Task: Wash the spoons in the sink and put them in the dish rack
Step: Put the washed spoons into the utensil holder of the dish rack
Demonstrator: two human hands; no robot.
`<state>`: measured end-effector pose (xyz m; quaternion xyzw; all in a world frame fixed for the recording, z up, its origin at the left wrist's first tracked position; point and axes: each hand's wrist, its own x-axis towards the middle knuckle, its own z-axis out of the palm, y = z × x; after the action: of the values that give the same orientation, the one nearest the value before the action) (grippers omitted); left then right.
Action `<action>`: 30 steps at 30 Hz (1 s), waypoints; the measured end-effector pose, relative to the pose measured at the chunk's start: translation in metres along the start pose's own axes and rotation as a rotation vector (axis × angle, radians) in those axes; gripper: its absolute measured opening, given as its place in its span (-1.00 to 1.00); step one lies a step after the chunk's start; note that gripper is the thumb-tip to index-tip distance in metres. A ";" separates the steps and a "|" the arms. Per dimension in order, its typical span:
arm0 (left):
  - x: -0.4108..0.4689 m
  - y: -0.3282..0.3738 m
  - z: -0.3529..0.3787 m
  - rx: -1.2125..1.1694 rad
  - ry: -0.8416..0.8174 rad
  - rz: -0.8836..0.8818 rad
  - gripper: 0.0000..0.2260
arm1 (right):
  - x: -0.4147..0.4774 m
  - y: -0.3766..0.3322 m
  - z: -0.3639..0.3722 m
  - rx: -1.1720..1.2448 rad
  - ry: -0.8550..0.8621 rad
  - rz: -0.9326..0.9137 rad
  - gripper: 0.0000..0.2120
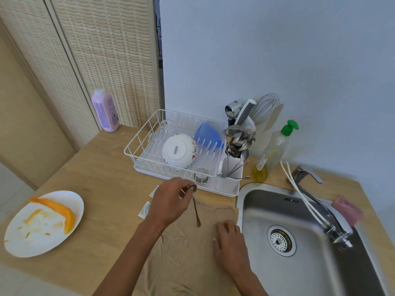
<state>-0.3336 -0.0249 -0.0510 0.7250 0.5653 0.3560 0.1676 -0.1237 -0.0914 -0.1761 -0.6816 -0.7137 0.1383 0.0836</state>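
Observation:
My left hand pinches a metal spoon by its bowl end, the handle hanging down over a beige cloth on the counter, just in front of the white dish rack. My right hand rests on the cloth beside the left rim of the steel sink, holding nothing. The sink basin looks empty around its drain. The rack's white cutlery holder at its right end is full of several spoons and utensils.
The rack holds an upturned bowl, a blue container and glasses. A soap bottle stands by the faucet, a pink sponge beyond it. A dirty plate lies left, a purple bottle at the back.

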 end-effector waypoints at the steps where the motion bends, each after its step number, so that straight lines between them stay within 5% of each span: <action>1: 0.001 0.002 -0.001 0.010 0.028 0.020 -0.91 | 0.000 0.001 -0.001 0.003 -0.009 -0.005 -0.61; 12: -0.001 0.012 0.003 0.134 -0.018 0.087 -0.74 | 0.003 0.007 -0.001 0.027 -0.055 -0.015 -0.58; 20: 0.009 0.006 -0.009 0.113 -0.221 -0.004 -0.87 | 0.002 0.012 0.012 0.045 0.012 -0.022 -0.57; 30: 0.039 0.011 -0.045 -0.026 -0.010 -0.097 -0.89 | -0.021 0.013 0.049 0.065 0.167 -0.007 -0.45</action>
<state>-0.3534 0.0006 0.0003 0.6963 0.5942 0.3513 0.1969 -0.1251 -0.1159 -0.2247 -0.6852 -0.7017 0.1037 0.1655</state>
